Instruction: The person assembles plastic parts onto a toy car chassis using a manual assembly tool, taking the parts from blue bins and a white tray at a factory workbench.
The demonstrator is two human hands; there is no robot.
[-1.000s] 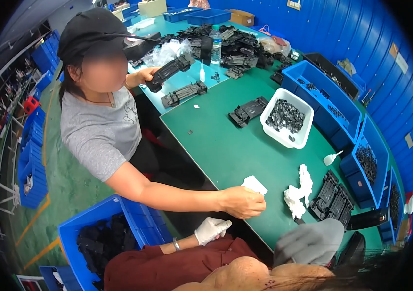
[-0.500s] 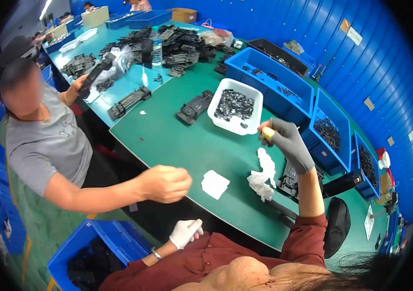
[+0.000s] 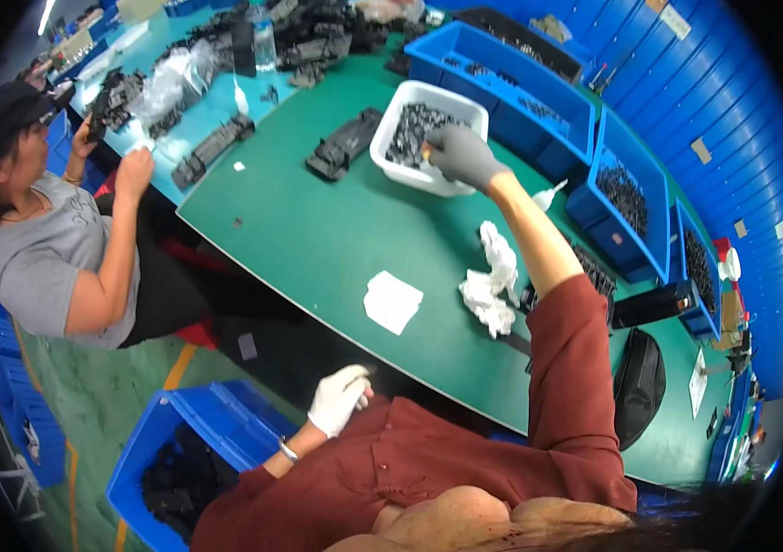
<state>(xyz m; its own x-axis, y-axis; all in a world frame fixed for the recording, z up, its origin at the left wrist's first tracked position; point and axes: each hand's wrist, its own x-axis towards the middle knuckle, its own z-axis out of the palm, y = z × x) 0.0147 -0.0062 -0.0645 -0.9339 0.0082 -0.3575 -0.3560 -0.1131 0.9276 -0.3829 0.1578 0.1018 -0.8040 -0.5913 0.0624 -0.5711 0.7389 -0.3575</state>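
Observation:
My right hand [image 3: 465, 156], in a grey glove with bare fingertips, reaches over the near right part of a white plastic tub [image 3: 391, 172]. Small black parts [image 3: 414, 129] fill much of the tub. The fingers are bent together at these parts, with something yellow at a fingertip; what they grip, if anything, is hidden. Close to my body, below the table edge, my left hand [image 3: 340, 399] wears a white glove. Its fingers are curled together, and I cannot make out what is in them.
A black moulded housing [image 3: 345, 144] lies left of the tub. Nearer are a white paper sheet [image 3: 393, 302] and crumpled tissue [image 3: 491, 281]. Blue bins [image 3: 502, 78] line the wall. A co-worker [image 3: 69, 239] sits at left; a blue crate [image 3: 198, 414] stands beside me.
My right hand has moved up and left from beside the tub into it. The co-worker's arm has drawn back from near my side of the table. The view has shifted slightly.

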